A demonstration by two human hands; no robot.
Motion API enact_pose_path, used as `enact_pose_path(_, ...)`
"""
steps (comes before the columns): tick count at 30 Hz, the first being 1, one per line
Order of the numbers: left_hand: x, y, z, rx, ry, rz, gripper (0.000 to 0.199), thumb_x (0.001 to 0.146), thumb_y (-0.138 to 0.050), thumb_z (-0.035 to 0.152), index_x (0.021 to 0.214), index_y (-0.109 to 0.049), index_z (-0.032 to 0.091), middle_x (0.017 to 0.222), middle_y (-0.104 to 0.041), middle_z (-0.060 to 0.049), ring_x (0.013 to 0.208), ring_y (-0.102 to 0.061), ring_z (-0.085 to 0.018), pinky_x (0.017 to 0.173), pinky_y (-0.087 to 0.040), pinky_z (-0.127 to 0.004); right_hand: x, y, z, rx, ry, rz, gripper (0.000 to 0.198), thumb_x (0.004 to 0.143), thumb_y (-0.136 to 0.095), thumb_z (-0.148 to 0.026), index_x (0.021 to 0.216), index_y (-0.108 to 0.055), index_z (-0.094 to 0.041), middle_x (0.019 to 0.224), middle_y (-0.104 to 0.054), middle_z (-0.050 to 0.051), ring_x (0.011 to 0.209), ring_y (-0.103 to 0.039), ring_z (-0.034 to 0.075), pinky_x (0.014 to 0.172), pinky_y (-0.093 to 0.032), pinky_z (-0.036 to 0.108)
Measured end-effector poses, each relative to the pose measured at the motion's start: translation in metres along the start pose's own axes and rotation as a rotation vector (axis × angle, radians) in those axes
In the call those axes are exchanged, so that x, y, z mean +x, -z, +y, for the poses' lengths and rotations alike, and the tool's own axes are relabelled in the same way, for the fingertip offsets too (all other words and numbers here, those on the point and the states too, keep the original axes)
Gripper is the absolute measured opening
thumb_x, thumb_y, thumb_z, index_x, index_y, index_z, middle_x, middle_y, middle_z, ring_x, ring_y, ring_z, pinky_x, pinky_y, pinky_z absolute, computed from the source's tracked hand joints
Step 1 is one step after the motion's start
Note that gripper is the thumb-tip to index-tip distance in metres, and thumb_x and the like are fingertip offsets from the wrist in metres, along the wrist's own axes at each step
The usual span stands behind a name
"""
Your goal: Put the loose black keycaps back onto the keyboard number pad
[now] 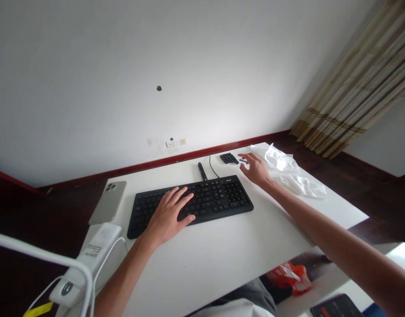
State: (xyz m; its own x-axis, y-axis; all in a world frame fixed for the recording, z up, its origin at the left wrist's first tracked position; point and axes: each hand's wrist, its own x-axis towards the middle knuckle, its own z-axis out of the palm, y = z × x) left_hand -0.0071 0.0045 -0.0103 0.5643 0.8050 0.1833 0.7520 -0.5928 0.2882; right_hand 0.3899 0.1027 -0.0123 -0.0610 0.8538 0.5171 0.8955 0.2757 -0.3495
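Observation:
A black keyboard (218, 198) lies across the white desk (222, 255). My left hand (167, 215) rests flat on its left-middle keys, fingers spread, holding nothing. My right hand (255, 168) reaches to the far side of the desk, fingers apart, just right of a small block of black keycaps (228, 158) and over a small blue and red piece (242, 160). Whether the fingertips touch that piece is unclear.
A phone (108, 201) lies face down at the desk's left edge, with a white power bank (98, 244) and cable in front of it. Crumpled clear plastic (291, 174) sits at the right. A black stick-shaped item (202, 171) lies behind the keyboard. An orange packet (290, 277) lies below the desk.

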Motion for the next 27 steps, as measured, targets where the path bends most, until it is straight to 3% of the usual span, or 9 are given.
enact_pose_path(7,0.0,0.001,0.001,0.005,0.019,-0.025,0.061,0.101,-0.053,0.057,0.158,-0.04,0.039,0.169,-0.034,0.001,0.156,-0.029,-0.031,0.127,-0.028,-0.057,0.0,-0.019,0.014,-0.037,-0.124,-0.083,0.049,0.089,-0.054,-0.026,0.135,-0.067,-0.022,0.105,-0.072,0.007,0.068,-0.062,0.018,0.07,-0.051,0.033)
enact_pose_path(20,-0.001,-0.001,0.0,0.01,0.011,-0.017,0.062,0.101,-0.054,0.056,0.158,-0.039,0.039,0.169,-0.033,0.001,0.156,-0.029,-0.031,0.127,-0.029,-0.056,-0.006,-0.015,0.02,0.048,-0.088,-0.058,0.028,0.087,-0.059,-0.028,0.104,-0.079,-0.019,0.105,-0.072,0.008,0.069,-0.062,0.017,0.072,-0.051,0.033)
enact_pose_path(27,0.0,-0.001,0.0,0.013,0.021,-0.02,0.061,0.101,-0.054,0.056,0.158,-0.041,0.039,0.169,-0.034,0.002,0.156,-0.029,-0.031,0.128,-0.028,-0.056,-0.006,-0.002,0.022,0.069,0.006,-0.153,0.018,0.084,-0.069,-0.036,0.091,-0.076,-0.021,0.102,-0.071,0.008,0.072,-0.066,0.018,0.072,-0.054,0.034)
